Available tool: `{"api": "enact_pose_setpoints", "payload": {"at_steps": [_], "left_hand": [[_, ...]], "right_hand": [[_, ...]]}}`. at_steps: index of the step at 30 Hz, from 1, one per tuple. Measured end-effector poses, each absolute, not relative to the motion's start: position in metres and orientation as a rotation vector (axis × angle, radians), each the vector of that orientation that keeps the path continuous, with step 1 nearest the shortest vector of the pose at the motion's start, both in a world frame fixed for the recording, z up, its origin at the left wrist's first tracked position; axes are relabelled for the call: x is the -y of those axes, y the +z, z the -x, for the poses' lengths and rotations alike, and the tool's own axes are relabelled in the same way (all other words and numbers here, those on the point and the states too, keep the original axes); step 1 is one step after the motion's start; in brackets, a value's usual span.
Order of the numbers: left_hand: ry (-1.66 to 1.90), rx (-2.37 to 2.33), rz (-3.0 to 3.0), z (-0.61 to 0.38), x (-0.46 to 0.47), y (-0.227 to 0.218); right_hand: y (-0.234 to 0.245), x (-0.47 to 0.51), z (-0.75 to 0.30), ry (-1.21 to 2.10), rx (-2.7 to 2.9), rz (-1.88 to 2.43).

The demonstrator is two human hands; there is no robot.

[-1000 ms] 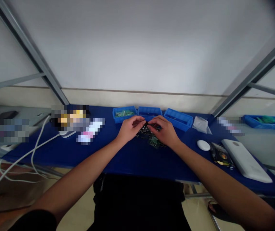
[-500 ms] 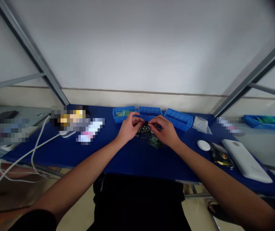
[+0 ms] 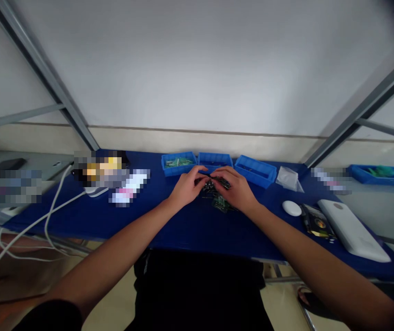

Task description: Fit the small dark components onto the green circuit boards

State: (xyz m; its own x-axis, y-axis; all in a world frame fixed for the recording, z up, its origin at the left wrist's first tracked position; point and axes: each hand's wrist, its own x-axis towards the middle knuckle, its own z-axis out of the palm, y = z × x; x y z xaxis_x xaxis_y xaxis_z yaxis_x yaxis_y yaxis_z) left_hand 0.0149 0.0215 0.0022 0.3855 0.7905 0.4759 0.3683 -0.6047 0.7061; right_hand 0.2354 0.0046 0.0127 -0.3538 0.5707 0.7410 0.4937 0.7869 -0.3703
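Over a heap of small dark and silvery parts [image 3: 209, 188] on the blue table, my left hand [image 3: 187, 187] is closed, thumb and fingers curled together at the heap's left side. Facing it, my right hand [image 3: 237, 189] is also closed, with its fingertips among the parts. Whatever either hand pinches is too small and too covered to make out. Flat green pieces [image 3: 220, 203], looking like little circuit boards, lie at the near side of the heap beneath my right hand. Behind my left hand, a blue bin [image 3: 179, 171] contains more green pieces.
Two more blue bins [image 3: 214, 156] [image 3: 254, 171] stand along the table's back. At right lie a clear plastic bag [image 3: 288, 178], a white oval case [image 3: 291, 208], a black packet [image 3: 317, 221] and a long white device [image 3: 353, 231]. White cables [image 3: 50, 214] cross the left side.
Both hands have lowered slightly onto the heap, and their fingertips have curled further in. The bins and the other things on the table have not moved.
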Motion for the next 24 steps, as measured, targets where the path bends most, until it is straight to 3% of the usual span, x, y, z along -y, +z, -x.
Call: {"api": "enact_pose_setpoints", "payload": {"at_steps": [24], "left_hand": [[1.027, -0.925, -2.219, -0.0172, -0.0107, 0.0102]], "right_hand": [[0.0088, -0.0033, -0.2342, 0.128, 2.099, 0.979]]}}
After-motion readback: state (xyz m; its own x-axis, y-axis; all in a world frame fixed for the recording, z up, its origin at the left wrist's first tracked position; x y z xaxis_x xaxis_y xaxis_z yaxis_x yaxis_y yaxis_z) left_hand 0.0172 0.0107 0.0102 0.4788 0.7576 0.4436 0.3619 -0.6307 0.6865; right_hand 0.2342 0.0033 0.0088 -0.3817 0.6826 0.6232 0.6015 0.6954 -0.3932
